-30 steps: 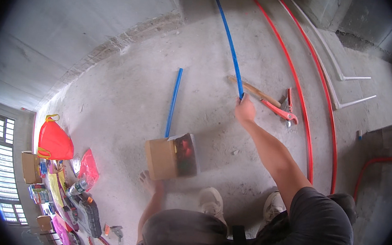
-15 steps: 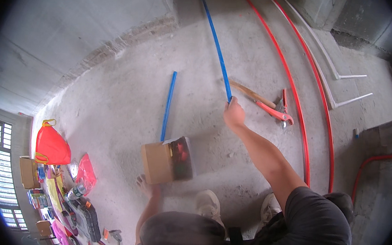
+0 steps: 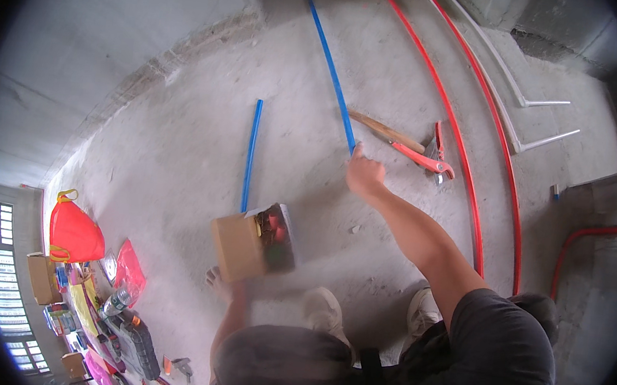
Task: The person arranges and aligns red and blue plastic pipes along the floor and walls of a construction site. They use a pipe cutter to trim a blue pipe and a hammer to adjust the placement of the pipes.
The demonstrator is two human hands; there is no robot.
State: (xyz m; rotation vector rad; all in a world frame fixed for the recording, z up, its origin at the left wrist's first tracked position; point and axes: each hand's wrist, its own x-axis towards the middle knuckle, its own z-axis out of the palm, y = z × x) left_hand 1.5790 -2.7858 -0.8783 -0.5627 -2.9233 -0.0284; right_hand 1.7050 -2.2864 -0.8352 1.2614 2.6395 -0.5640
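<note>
A long blue pipe [image 3: 329, 56] runs from the far floor towards me. My right hand [image 3: 367, 173] is closed at its near end, index finger stretched along the pipe and the other fingers curled; the thumb is hidden. My left hand [image 3: 222, 285] rests by the near left corner of an open cardboard box [image 3: 236, 248], its fingers spread. Red and dark items [image 3: 273, 230] show inside the box. A shorter blue pipe [image 3: 251, 154] lies just beyond the box. Right of my right hand lie a red-handled pipe cutter [image 3: 422, 157] and a wooden-handled hammer [image 3: 387, 132].
Red pipes [image 3: 454, 106] and bent white pipes [image 3: 514, 128] stretch along the right side. At left are a red bag [image 3: 76, 231], a plastic bottle [image 3: 117, 300], a dark tool case [image 3: 135, 346] and mixed supplies. A concrete wall [image 3: 124, 30] bounds the far left.
The view has shifted slightly. My right index finger has straightened along the pipe, whose near end sits slightly closer to me. The left hand stays beside the box.
</note>
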